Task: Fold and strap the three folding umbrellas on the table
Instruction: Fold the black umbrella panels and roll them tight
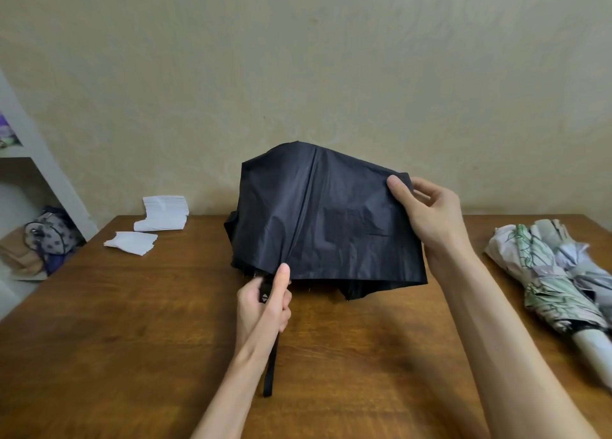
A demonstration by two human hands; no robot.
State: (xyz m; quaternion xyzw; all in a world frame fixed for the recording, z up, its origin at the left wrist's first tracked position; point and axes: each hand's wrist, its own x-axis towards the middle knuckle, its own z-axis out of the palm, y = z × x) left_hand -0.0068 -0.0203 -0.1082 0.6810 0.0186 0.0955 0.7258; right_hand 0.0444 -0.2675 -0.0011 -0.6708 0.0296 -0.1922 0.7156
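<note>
wooden table (132, 322), loose crumpled black umbrella (331, 220), left hand (265, 309) gripping handle, right hand (427, 213) pinching canopy

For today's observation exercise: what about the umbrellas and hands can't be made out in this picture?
Head view: shaft of the black umbrella, hidden under its own canopy.
Head view: its handle, mostly covered by the left hand.
Head view: patterned umbrellas, cut off by the right edge.

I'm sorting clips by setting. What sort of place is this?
Likely a room in a home: a wooden table against a patterned wall, a white shelf at the left, and a spotted bag down by it.
</note>
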